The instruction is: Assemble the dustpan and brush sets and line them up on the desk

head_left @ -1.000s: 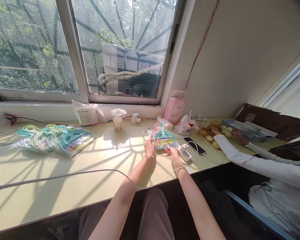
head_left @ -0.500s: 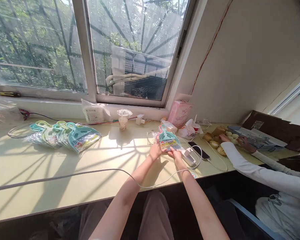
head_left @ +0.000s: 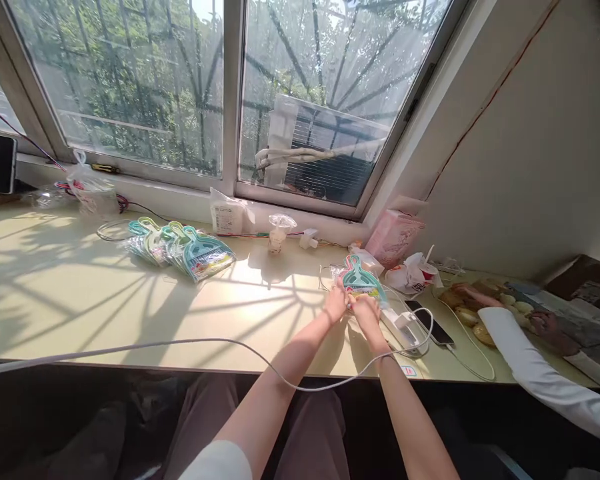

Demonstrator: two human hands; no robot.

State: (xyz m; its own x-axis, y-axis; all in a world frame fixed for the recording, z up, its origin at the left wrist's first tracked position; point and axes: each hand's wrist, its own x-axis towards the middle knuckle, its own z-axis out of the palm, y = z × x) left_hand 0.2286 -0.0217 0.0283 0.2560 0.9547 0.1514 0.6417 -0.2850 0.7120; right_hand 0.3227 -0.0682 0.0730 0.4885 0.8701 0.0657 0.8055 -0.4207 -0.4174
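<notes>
Both hands close together at the near edge of a packaged teal brush (head_left: 359,280) lying on the worktop (head_left: 80,293). Left hand (head_left: 336,305) and right hand (head_left: 367,312) pinch its wrapper. Power strip (head_left: 403,328) just right of them. Pile of similar brushes (head_left: 180,243) well left. A co-worker's sleeve (head_left: 520,353) far right.

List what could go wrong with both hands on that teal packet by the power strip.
The white cable hangs across the right forearm, so moving the packet could tug it and drag the power strip. The phone lies close beside the right hand and may be knocked. The left hand could sweep the packet into the co-worker's arm nearby.
</notes>
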